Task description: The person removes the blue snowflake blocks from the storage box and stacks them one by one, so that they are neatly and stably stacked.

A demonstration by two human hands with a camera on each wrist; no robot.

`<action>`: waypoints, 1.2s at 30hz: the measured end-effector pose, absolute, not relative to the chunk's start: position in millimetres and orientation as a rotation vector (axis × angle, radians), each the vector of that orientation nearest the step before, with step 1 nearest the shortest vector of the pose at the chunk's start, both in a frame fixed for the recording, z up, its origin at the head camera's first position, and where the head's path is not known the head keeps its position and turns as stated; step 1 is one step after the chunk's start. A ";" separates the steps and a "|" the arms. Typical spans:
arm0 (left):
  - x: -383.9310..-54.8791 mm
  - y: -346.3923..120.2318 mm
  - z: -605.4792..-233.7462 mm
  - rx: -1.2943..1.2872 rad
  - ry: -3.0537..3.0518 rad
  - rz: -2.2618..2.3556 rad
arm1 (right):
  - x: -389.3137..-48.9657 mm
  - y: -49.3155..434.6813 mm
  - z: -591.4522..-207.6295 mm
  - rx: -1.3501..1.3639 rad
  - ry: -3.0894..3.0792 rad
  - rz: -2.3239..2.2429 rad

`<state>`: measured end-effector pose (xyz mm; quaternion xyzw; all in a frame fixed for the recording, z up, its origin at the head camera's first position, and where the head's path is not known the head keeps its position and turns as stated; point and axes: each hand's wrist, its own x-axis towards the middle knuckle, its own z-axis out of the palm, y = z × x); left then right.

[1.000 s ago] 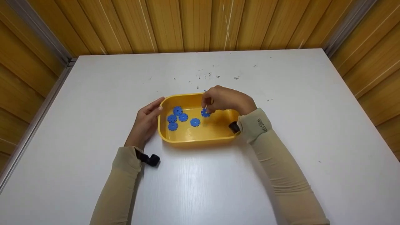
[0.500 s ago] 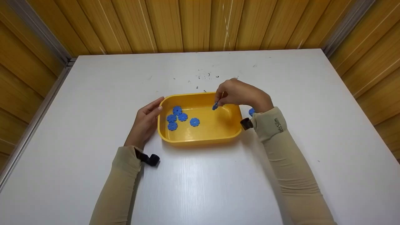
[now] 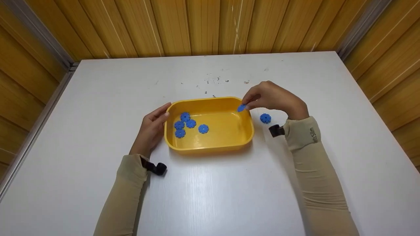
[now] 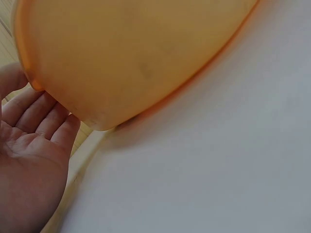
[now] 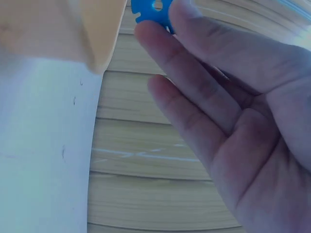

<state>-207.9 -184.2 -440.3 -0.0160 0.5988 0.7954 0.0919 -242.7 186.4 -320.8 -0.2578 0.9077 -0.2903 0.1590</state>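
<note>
A yellow plastic tub [image 3: 210,150] stands on the table, several blue notched discs [image 3: 191,123] lying flat inside toward its left half. My left hand [image 3: 149,129] holds the tub's left end, thumb at the rim and fingers against the outer wall; in the left wrist view the tub's side [image 4: 136,58] fills the top. With thumb and fingertips, my right hand [image 3: 277,100] pinches one blue notched disc [image 3: 241,108] at the tub's right rim. That disc [image 5: 150,10] shows a round centre hole in the right wrist view. Another blue disc [image 3: 265,118] rests on the table, right of the tub.
The white table [image 3: 210,196] extends around the tub, with small dark marks [image 3: 216,79] behind it. A wood-patterned panel wall [image 3: 203,26] rises at the back edge. Black wrist cameras [image 3: 160,168] sit on both sleeves.
My right hand has lifted a disc from the tub floor and carried it rightward to the right rim. The disc on the table has come into view. My left hand stays put.
</note>
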 end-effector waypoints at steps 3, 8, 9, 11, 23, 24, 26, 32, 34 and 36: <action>-208.3 -184.5 -440.7 -0.054 1.777 2.363 | -242.6 194.4 -324.8 -0.722 2.625 -0.831; -207.0 -185.3 -442.1 -0.035 1.764 2.380 | -242.2 206.3 -333.4 -0.714 2.682 -0.842; -206.7 -185.5 -442.3 -0.031 1.766 2.381 | -242.1 208.6 -335.0 -0.707 2.688 -0.848; -206.3 -185.5 -442.5 -0.025 1.769 2.381 | -241.8 213.0 -338.1 -0.692 2.701 -0.856; -207.9 -184.2 -442.4 -0.045 1.783 2.374 | -238.2 241.8 -357.9 -0.430 2.706 -0.885; -207.9 -184.2 -442.4 -0.040 1.785 2.373 | -238.0 244.4 -360.1 -0.417 2.703 -0.876; -207.6 -184.3 -442.2 -0.032 1.783 2.372 | -237.6 248.7 -364.0 -0.406 2.698 -0.864; -206.8 -184.8 -441.3 -0.030 1.774 2.383 | -238.5 256.1 -371.4 -0.371 2.698 -0.859; -206.8 -184.7 -441.2 -0.026 1.769 2.387 | -239.4 257.4 -373.0 -0.366 2.701 -0.858; -206.9 -184.5 -440.9 -0.024 1.754 2.396 | -239.9 258.2 -374.6 -0.366 2.702 -0.856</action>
